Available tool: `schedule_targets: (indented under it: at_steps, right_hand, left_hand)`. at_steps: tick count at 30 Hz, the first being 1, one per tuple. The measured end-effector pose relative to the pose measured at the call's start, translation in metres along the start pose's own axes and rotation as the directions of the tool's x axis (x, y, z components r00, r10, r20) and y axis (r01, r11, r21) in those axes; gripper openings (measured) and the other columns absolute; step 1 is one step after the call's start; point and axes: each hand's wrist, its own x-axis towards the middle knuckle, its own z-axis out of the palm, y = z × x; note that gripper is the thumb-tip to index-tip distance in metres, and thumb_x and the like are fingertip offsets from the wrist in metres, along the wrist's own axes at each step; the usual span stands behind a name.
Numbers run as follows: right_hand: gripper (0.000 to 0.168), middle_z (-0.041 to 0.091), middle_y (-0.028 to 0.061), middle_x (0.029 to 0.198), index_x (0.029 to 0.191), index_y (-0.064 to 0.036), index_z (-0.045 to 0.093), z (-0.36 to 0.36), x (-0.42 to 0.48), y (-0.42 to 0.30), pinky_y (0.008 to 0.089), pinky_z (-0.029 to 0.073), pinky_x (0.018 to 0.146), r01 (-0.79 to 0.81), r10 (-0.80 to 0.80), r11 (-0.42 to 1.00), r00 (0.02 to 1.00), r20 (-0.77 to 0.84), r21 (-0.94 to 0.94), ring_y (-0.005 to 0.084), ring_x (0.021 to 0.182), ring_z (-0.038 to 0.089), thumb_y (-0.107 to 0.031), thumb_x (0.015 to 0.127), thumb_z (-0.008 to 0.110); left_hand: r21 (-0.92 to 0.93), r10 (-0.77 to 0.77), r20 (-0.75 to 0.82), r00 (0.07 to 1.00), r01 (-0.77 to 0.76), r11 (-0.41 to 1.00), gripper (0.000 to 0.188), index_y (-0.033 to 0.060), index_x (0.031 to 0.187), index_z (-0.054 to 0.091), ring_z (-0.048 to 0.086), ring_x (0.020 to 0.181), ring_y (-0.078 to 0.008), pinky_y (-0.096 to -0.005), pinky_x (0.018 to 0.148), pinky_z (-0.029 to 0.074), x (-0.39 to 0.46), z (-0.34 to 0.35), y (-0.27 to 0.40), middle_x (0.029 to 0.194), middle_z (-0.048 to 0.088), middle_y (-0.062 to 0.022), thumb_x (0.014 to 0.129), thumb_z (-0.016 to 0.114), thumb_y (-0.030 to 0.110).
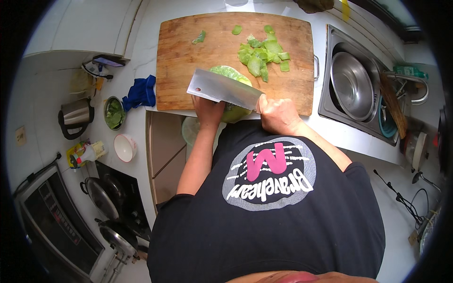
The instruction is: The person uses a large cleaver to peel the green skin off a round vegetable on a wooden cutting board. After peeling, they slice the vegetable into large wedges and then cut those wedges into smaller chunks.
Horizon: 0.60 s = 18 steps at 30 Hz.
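My right hand (280,114) grips the handle of a broad Chinese cleaver (223,89). Its blade slants up to the left above a large green-skinned melon (231,73), probably a winter melon. Pale flesh shows on part of the melon, which rests at the near edge of a wooden cutting board (184,56). My left hand (208,110) holds the melon's left side, its fingers partly hidden under the blade. Whether the cleaver's edge touches the skin, I cannot tell. A heap of green peel pieces (263,55) lies on the board's far right, with a few strays around it.
Right of the board, a steel basin (353,85) sits in the sink (327,102). On the left are a blue cloth (140,92), a metal bowl of green leaves (115,113), a white bowl (125,148) and a kettle (75,113). A translucent bin (191,130) stands below the counter edge.
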Motion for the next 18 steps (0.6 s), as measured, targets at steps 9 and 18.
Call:
schedule_targets:
  at_steps: [9,18]
  right_hand:
    - [0.011,0.061,0.0193,0.061,0.069,0.002,0.058,-0.016,0.028,-0.02,0.0417,0.053,0.05,-0.041,0.047,0.999,0.982,0.182,-0.034,0.0336,0.057,0.066,-0.007,0.065,0.061]
    - [0.014,0.067,0.0198,0.074,0.074,0.002,0.067,-0.036,0.046,-0.035,0.0425,0.055,0.057,-0.089,0.083,0.996,0.956,0.28,0.007,0.0334,0.068,0.069,-0.009,0.068,0.061]
  left_hand:
    - [-0.066,-0.015,-0.16,0.987,0.004,0.998,0.051,0.0022,0.116,0.057,0.048,0.115,-0.0409,-0.0477,0.098,0.038,0.004,-0.003,0.019,0.119,0.055,-0.0212,0.071,0.072,0.023]
    - [-0.019,0.037,-0.185,0.982,-0.041,0.999,0.063,-0.0002,0.125,0.051,0.047,0.117,-0.0428,-0.0499,0.1,0.038,0.002,0.002,0.009,0.125,0.051,-0.0235,0.073,0.074,0.028]
